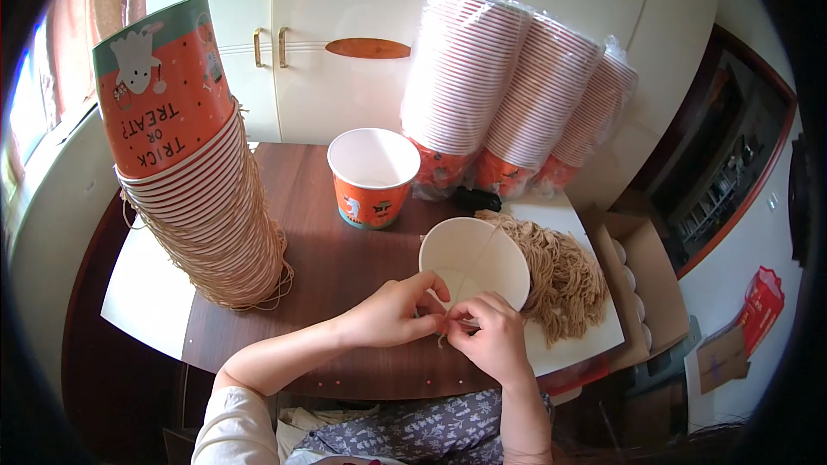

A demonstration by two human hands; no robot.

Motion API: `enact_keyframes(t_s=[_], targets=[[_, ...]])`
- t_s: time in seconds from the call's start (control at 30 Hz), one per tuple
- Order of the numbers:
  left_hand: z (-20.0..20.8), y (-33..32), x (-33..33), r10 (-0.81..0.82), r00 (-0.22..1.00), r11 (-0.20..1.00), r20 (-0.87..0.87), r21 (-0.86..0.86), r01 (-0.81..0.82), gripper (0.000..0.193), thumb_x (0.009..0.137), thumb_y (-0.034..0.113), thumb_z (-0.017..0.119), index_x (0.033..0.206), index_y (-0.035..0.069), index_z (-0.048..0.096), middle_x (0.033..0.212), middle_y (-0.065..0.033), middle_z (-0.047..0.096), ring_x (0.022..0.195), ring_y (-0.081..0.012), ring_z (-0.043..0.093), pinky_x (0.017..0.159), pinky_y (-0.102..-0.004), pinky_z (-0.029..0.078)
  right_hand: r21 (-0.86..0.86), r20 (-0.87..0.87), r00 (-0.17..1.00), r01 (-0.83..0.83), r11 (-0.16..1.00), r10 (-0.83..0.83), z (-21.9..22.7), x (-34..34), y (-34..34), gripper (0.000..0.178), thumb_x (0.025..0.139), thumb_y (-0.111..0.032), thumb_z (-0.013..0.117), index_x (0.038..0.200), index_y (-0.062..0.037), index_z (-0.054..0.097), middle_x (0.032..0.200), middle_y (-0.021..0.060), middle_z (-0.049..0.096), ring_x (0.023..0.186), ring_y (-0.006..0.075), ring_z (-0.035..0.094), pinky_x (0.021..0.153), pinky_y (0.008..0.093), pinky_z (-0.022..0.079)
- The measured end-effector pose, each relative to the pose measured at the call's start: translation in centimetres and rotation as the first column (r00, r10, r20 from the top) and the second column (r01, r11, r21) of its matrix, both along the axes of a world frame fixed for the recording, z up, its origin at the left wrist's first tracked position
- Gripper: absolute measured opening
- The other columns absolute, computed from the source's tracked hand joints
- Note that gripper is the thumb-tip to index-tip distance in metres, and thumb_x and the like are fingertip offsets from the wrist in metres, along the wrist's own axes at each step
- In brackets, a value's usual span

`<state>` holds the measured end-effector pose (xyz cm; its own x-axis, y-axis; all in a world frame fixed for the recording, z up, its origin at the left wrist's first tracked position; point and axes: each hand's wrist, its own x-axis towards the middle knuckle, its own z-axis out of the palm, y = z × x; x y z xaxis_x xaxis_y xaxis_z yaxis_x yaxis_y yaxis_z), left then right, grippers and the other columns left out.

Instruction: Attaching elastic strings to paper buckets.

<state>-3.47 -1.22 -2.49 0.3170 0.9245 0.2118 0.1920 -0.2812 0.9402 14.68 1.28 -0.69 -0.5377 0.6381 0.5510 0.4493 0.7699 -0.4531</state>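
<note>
A white-lined paper bucket (506, 260) stands tilted toward me at the front of the table. At its near rim my left hand (398, 312) and my right hand (491, 334) meet, fingertips pinched together on a thin tan cord (466, 280). The cord runs across the bucket's mouth, and a short tail hangs below my fingers. The exact spot where they grip is partly hidden. Right of the bucket lies a heap of tan cords (564, 284). Behind it, an orange printed bucket (372, 194) with a white inside stands upright.
At the left rises a tall stack of upturned orange buckets (194, 181) with cords hanging along it. Plastic-wrapped bucket stacks (469, 77) stand at the back right, near a small black object (476, 199). An open cardboard box (648, 271) sits beyond the table's (297, 194) right edge.
</note>
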Motion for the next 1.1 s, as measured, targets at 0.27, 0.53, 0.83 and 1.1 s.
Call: enact_keyframes(t_s=[0.27,0.53,0.83,1.1], targets=[[1.1,-0.9,-0.1,0.188,0.941,0.960,-0.281,0.256,-0.115,0.016,0.074,0.016,0.064,0.082,0.004,0.057,0.072,-0.0089,0.062,0.063,-0.0245,0.062,0.056,-0.0334,0.048,-0.084,-0.061,0.998,-0.006,0.996,0.000,-0.4,0.4,0.6,0.011,0.064,-0.004,0.066,0.071,-0.0063,0.057,0.070,0.0059,0.058,0.069,0.0249,0.057,0.061,0.0352,0.047],[-0.7,-1.3,1.0,0.371,0.734,0.892,-0.569,0.438,-0.111,0.017,0.073,0.025,0.064,0.078,0.009,0.063,0.068,-0.0059,0.060,0.063,-0.0252,0.061,0.053,-0.0379,0.049,-0.105,-0.065,0.998,-0.012,0.994,0.005,-0.3,0.3,0.5,0.011,0.065,-0.003,0.065,0.071,-0.0053,0.056,0.071,0.0068,0.058,0.070,0.0259,0.057,0.062,0.0355,0.047],[-0.6,-1.4,1.0,0.491,0.745,0.777,-0.452,0.614,-0.140,0.016,0.067,0.013,0.066,0.082,0.010,0.062,0.071,-0.0038,0.061,0.063,-0.0220,0.061,0.052,-0.0337,0.049,-0.126,-0.078,0.997,-0.027,0.992,0.018,-0.2,0.4,0.5,0.011,0.065,-0.003,0.066,0.072,-0.0048,0.056,0.072,0.0072,0.059,0.071,0.0263,0.057,0.063,0.0359,0.047],[-1.1,-0.3,0.8,0.363,0.920,0.693,-0.149,0.703,-0.160,0.016,0.066,0.002,0.067,0.080,0.006,0.059,0.076,-0.0048,0.061,0.067,-0.0231,0.060,0.057,-0.0321,0.050,-0.109,-0.061,0.998,-0.029,0.994,0.022,0.0,0.3,0.6,0.011,0.065,-0.001,0.065,0.073,-0.0033,0.058,0.072,0.0085,0.060,0.071,0.0251,0.059,0.064,0.0335,0.047]])
